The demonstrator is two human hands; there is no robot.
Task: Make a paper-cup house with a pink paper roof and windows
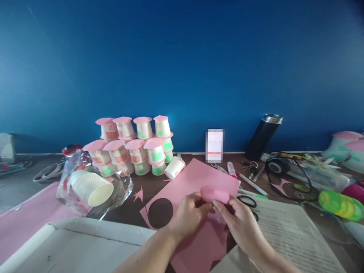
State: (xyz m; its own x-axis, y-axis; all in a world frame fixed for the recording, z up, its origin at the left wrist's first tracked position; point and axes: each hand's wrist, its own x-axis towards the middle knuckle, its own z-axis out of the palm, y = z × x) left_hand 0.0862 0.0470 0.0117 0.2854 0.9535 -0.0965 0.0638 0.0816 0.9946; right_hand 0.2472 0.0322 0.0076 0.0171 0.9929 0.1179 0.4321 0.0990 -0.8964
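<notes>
Between my two hands is a small pink paper disc (215,193), pinched along its near edge by the thumbs and fingers. My left hand (190,212) grips its left side and my right hand (237,214) its right side, the thumbs almost meeting. Beneath them lies a pink paper sheet (190,182) with a round hole cut at its left. Black-handled scissors (248,201) sit beside my right hand, partly hidden by it. One paper cup (175,167) with a red window drawn on it lies on its side behind the sheet.
Stacked cup houses (153,151) with pink roofs stand at the back left. Nested white cups (92,187) lie in clear plastic before them. A white box lid (93,246) fills the front left. Rightward are a printed sheet (295,227), a black flask (263,136), pens (253,184) and a green-yellow bottle (339,204).
</notes>
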